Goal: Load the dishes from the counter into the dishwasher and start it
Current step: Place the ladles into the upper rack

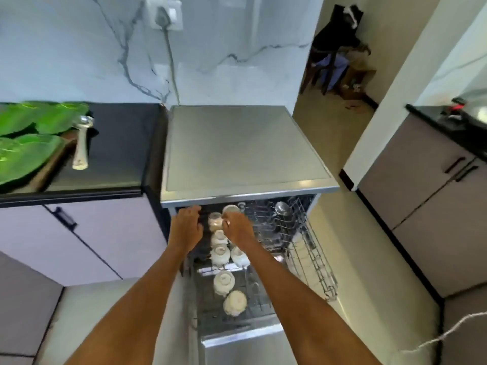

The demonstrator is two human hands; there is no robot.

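Observation:
The dishwasher stands open with its upper rack pulled out. Several white cups sit upside down in a row along the rack's left side, and a small glass jar stands at the back. My right hand reaches to the back of the rack, fingers closed around a white cup beside the jar. My left hand rests with fingers spread at the rack's back left corner, under the dishwasher's top. Green leaf-shaped plates lie on the black counter at left.
A silvery utensil lies on the counter beside the plates. A metal ladle sits at the rack's back right. A wire basket juts out to the right. Grey cabinets line the right side, and a white cord crosses the floor.

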